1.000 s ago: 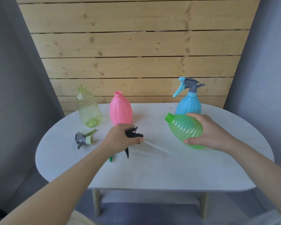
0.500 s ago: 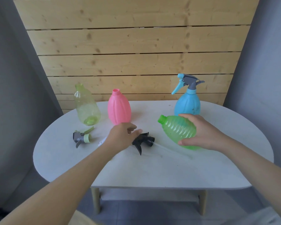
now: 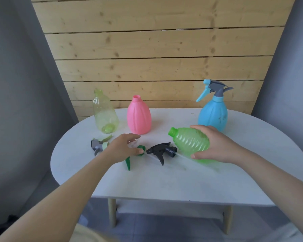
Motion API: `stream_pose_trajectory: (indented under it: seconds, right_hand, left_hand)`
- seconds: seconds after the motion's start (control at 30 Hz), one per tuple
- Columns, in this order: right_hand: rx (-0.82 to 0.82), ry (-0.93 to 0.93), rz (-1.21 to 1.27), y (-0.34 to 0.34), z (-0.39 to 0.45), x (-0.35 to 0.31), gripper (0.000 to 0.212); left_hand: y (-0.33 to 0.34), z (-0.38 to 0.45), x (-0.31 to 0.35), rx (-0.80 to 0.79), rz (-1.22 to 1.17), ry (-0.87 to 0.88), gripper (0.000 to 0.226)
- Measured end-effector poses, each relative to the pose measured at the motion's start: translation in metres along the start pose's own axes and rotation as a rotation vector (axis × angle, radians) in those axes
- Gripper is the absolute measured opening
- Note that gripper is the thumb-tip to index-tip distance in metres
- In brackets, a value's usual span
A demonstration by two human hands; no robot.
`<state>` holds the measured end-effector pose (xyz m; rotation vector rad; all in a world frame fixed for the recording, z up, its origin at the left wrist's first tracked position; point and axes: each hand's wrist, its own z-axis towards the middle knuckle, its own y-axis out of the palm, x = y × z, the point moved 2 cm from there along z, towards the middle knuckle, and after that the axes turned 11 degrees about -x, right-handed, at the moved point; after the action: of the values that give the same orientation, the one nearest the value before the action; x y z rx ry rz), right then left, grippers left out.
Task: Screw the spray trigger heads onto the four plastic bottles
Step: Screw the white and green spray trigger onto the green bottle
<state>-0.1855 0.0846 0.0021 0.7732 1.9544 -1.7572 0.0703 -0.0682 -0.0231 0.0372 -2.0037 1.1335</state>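
In the head view, the right hand (image 3: 215, 144) grips a ribbed translucent green plastic bottle (image 3: 191, 144), fingers curled over its top and thumb under its base. The bottle is held tilted on its side, its open threaded neck pointing left and slightly up, just above the white oval surface (image 3: 182, 180).

The left hand (image 3: 122, 149) reaches over the surface with its fingers loosely spread; the thumb tip touches the collar of a green spray trigger head (image 3: 133, 158), whose lever sticks out below the hand. Whether the fingers have closed on this head cannot be told; a clear dip tube shows faintly under the fingers.

Just right of it lies a black spray trigger head (image 3: 162, 151) on its side, its round collar turned toward the green bottle and near its belly, with a pale tube running on under the bottle. To the left of the hand lies a grey spray trigger head with a pale green collar (image 3: 99, 145), partly hidden by the wrist.

At the back of the surface stand three bottles: a clear yellow-green plastic bottle (image 3: 104, 114) without a head on the left, an opaque pink ribbed plastic bottle (image 3: 138, 117) with an open neck beside it, and on the right a light blue plastic bottle (image 3: 212, 116) upright with a grey and blue trigger head (image 3: 213, 88) already on its neck, just behind the right hand.

Behind stands a wall of pale wooden planks (image 3: 156, 49).
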Motion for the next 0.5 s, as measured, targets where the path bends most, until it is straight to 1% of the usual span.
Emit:
stream_pose_trajectory:
  seconds: [0.07,0.27,0.37,0.5]
  right_hand:
    - [-0.002,-0.005,-0.005,0.001,0.002,-0.001,0.092]
    - [-0.026,-0.021,-0.026,0.003,0.002,-0.003,0.093]
    - [-0.056,-0.031,-0.042,0.004,0.002,-0.001,0.094]
    - [-0.093,-0.051,-0.058,0.003,0.001,0.002,0.093]
  left_hand:
    - [-0.001,0.001,-0.001,-0.012,-0.004,-0.007,0.067]
    - [-0.006,-0.001,0.003,-0.052,-0.008,-0.017,0.069]
    - [-0.021,-0.006,0.001,0.015,-0.06,0.009,0.07]
    - [-0.045,-0.018,-0.002,0.138,-0.014,0.033,0.07]
